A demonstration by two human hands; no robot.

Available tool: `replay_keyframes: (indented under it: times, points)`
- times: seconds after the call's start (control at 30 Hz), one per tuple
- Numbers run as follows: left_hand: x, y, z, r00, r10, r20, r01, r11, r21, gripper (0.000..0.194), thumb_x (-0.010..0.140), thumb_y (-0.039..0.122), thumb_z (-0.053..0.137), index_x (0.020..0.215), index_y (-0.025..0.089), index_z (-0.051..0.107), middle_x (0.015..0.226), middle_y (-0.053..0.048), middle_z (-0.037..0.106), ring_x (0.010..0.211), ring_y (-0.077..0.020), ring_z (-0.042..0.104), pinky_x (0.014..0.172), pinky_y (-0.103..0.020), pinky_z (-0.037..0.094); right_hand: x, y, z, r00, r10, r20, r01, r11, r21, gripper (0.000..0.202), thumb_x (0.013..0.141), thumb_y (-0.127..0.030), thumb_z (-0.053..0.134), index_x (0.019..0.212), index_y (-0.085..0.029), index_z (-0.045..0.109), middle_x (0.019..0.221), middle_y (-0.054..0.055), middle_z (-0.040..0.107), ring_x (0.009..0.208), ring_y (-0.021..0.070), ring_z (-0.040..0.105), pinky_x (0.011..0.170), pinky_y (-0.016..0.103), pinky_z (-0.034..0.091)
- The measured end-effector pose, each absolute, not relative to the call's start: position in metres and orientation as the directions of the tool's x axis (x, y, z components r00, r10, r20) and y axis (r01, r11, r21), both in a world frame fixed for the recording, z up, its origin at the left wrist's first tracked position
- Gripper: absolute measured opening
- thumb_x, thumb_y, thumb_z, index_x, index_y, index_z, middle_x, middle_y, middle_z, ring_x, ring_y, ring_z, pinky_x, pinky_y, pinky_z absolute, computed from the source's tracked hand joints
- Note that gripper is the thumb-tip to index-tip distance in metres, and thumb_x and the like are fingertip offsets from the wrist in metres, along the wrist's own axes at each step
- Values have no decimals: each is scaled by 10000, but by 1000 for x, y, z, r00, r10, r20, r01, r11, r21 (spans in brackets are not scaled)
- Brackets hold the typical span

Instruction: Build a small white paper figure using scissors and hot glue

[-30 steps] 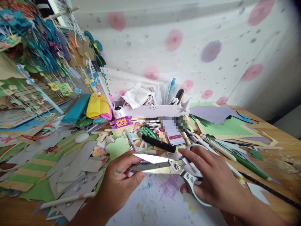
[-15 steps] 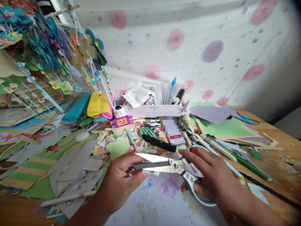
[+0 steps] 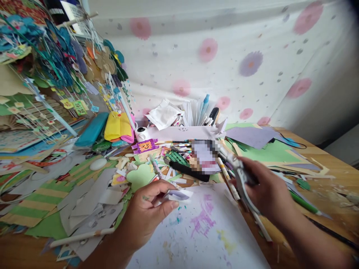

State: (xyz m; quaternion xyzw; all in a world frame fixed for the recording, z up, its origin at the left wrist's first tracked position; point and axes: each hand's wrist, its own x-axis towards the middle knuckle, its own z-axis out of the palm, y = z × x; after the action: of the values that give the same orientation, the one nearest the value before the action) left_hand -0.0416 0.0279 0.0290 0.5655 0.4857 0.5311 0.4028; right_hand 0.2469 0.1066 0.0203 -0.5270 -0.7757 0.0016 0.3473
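Note:
My left hand [image 3: 153,209] pinches a small folded piece of paper [image 3: 179,195], white with a lilac face, between thumb and fingers. My right hand [image 3: 266,190] is closed on the scissors [image 3: 238,164], whose blades point up and to the left, blurred by motion. The scissors are apart from the folded paper, to its right. Beneath both hands lies a white sheet [image 3: 204,239] marked with purple, yellow and green colour. A black-handled tool [image 3: 189,172] and a partly pixelated phone [image 3: 204,155] lie beyond the sheet.
Green and lilac paper scraps [image 3: 95,209] cover the left side. A white box [image 3: 182,132] of pens and sleeves stands at the back. Hanging paper ornaments [image 3: 58,63] fill the upper left. Pens and a green brush [image 3: 305,203] lie at the right.
The scissors have moved away from the folded paper, up and to the right, turning so their blades point up-left. My left hand stays in nearly the same place, holding the paper.

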Motion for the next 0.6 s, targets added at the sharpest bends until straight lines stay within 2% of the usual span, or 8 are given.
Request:
replay_keyframes:
  times: [0.07,0.1,0.17,0.23,0.37,0.5,0.6]
  points:
    - [-40,29,27,-54,974,220,67,-216,974,152,705,164,751,842,226,731,789,-3,696,706,-130,639,647,-179,513,269,126,21,24,902,430,900,168,-402,514,790,-419,598,1270,-242,550,1060,101,692,837,305,684,662,380,509]
    - [-38,29,26,-60,972,227,50,-225,973,165,706,158,755,851,232,727,798,1,699,720,-128,645,659,-175,516,282,136,22,91,926,367,929,54,-367,537,799,-438,575,1297,-242,533,1095,112,683,870,333,676,667,401,501]
    - [-36,27,25,-70,969,238,23,-237,971,225,722,133,745,910,251,710,833,5,709,764,-127,660,682,-166,519,305,153,20,180,945,273,956,-102,-276,590,806,-479,551,1326,-203,513,1105,149,673,942,384,653,700,434,492]
    - [-34,25,23,-73,968,241,-10,-243,970,338,746,101,721,1023,288,671,889,10,722,810,-125,671,702,-163,522,324,164,15,231,947,223,957,-180,-229,621,814,-506,533,1327,-156,510,1092,184,671,982,410,635,728,458,491]
    - [-32,20,20,-25,969,246,-16,-246,969,452,788,68,675,1150,328,601,946,6,726,844,-119,678,728,-169,528,340,172,-1,246,944,219,955,-198,-221,550,802,-488,556,1249,-167,566,1040,193,683,1000,432,617,771,517,487]
    - [-34,19,17,31,931,363,107,-365,925,342,791,72,670,1068,270,647,965,-29,681,815,-133,658,698,-190,531,343,172,-6,180,950,254,958,-111,-263,403,787,-405,580,1107,-165,637,891,189,684,937,455,626,744,542,474]
    - [-36,20,18,60,873,485,222,-485,846,255,759,58,692,940,236,674,987,-46,643,910,-166,636,758,-221,523,330,164,3,133,929,344,946,-14,-325,385,820,-383,534,1075,-115,642,1002,241,638,1060,479,562,835,587,421]
